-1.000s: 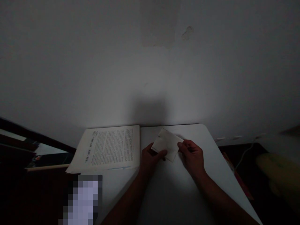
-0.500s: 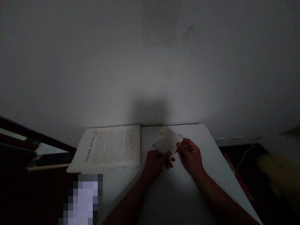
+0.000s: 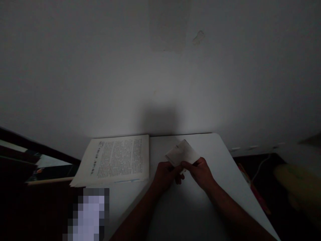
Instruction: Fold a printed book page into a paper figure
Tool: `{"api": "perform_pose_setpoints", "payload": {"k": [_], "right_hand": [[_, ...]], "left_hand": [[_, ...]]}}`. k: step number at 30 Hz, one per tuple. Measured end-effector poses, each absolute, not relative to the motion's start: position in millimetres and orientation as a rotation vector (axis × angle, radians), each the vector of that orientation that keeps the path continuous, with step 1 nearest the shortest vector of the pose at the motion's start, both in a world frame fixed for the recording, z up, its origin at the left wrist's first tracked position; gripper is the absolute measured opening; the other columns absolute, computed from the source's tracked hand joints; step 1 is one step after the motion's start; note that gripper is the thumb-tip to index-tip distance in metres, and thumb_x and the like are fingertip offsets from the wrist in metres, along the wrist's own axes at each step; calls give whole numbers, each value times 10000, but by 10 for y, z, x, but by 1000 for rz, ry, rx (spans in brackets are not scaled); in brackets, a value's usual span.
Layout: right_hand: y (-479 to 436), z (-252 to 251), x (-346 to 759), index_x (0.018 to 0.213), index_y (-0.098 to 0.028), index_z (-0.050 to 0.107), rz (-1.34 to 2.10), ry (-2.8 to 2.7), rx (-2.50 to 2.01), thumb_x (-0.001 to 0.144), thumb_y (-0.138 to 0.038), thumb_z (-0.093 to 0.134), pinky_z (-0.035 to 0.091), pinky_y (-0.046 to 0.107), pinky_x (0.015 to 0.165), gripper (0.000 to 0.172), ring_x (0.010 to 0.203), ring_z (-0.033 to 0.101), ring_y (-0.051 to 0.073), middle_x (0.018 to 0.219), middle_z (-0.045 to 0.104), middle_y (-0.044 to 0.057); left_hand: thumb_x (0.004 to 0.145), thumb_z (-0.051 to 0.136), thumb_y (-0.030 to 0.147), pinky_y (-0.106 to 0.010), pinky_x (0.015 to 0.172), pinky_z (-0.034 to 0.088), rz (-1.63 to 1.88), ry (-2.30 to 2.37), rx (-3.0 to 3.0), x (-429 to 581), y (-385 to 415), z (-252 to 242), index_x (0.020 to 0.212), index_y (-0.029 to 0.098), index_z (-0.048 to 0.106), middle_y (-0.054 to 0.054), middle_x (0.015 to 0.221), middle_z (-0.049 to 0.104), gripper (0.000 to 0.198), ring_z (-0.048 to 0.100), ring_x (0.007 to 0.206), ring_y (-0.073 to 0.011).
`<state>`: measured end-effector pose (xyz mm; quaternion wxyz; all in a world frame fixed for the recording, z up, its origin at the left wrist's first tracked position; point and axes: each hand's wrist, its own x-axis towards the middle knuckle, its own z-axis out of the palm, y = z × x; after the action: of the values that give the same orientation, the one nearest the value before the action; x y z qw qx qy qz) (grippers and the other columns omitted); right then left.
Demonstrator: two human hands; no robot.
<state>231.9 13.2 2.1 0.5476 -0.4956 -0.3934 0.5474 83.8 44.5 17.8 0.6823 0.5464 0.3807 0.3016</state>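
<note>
A small folded sheet of paper (image 3: 183, 152), pale and roughly diamond-shaped, is held up over the white table (image 3: 215, 147). My left hand (image 3: 165, 174) pinches its lower left edge, thumb on top and fingers curled beneath. At the lower right edge my right hand (image 3: 200, 170) grips it too, its thumb close to the left thumb near the bottom corner. Most of the fingers behind the paper are hidden. Left of my hands lies a stack of printed pages (image 3: 120, 159), apart from both of them.
A plain wall (image 3: 112, 83) rises directly behind the table. At the lower left is a blurred-out pixelated patch (image 3: 89, 214). Right of the table are a pale cable (image 3: 260, 167) and a yellowish object (image 3: 296, 184) in shadow.
My right hand has shifted left along the paper, bringing its thumb next to the left thumb. The paper has turned slightly and moved a little right and down.
</note>
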Motion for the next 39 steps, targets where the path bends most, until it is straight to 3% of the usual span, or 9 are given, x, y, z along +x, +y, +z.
{"api": "perform_pose_setpoints", "payload": {"k": [4, 8, 12, 18, 24, 31, 39], "right_hand": [[168, 65, 2418, 892, -175, 641, 1238, -873, -1161, 683, -328, 717, 515, 312, 589, 270, 636, 644, 189, 770, 701, 43], [194, 129, 2514, 978, -206, 611, 998, -1004, -1231, 608, -276, 776, 514, 333, 745, 411, 811, 649, 199, 917, 696, 50], [165, 160, 2464, 1027, -213, 550, 855, -1138, -1375, 551, -261, 802, 516, 315, 715, 541, 808, 636, 193, 917, 674, 45], [150, 188, 2358, 830, -201, 518, 927, -1056, -1409, 521, -252, 804, 510, 251, 561, 425, 652, 619, 159, 731, 652, -9], [194, 124, 2443, 733, -192, 540, 782, -985, -1479, 546, -312, 794, 422, 209, 412, 338, 455, 522, 104, 570, 599, -39], [196, 54, 2503, 712, -187, 668, 483, -1073, -1539, 631, -380, 741, 517, 302, 607, 221, 620, 627, 177, 695, 690, 36], [165, 88, 2491, 754, -203, 707, 316, -1123, -1580, 723, -375, 672, 521, 291, 581, 178, 606, 642, 184, 702, 708, 37]], "left_hand": [[715, 602, 417, -202, 399, 323, 696, 903, 1196, 828, 453, 118, 571, 119, 547, 1, 466, 523, 336, 436, 379, -81], [746, 559, 377, -199, 436, 291, 730, 955, 1260, 811, 444, 103, 625, 135, 525, 35, 494, 455, 273, 394, 441, -76], [803, 510, 345, -205, 501, 283, 748, 970, 1491, 806, 409, 111, 686, 138, 548, 39, 563, 432, 241, 375, 530, -83], [822, 471, 326, -209, 498, 241, 698, 937, 1633, 800, 395, 104, 727, 140, 552, 53, 559, 371, 224, 327, 536, -82], [788, 477, 291, -204, 482, 245, 649, 902, 1605, 785, 398, 162, 670, 143, 516, 52, 557, 383, 193, 319, 514, -79], [775, 472, 300, -211, 485, 239, 657, 894, 1576, 789, 405, 188, 652, 150, 506, 45, 554, 378, 197, 322, 518, -86], [774, 489, 336, -213, 475, 223, 663, 874, 1511, 783, 422, 101, 603, 160, 452, 47, 535, 359, 248, 308, 498, -80]]}}
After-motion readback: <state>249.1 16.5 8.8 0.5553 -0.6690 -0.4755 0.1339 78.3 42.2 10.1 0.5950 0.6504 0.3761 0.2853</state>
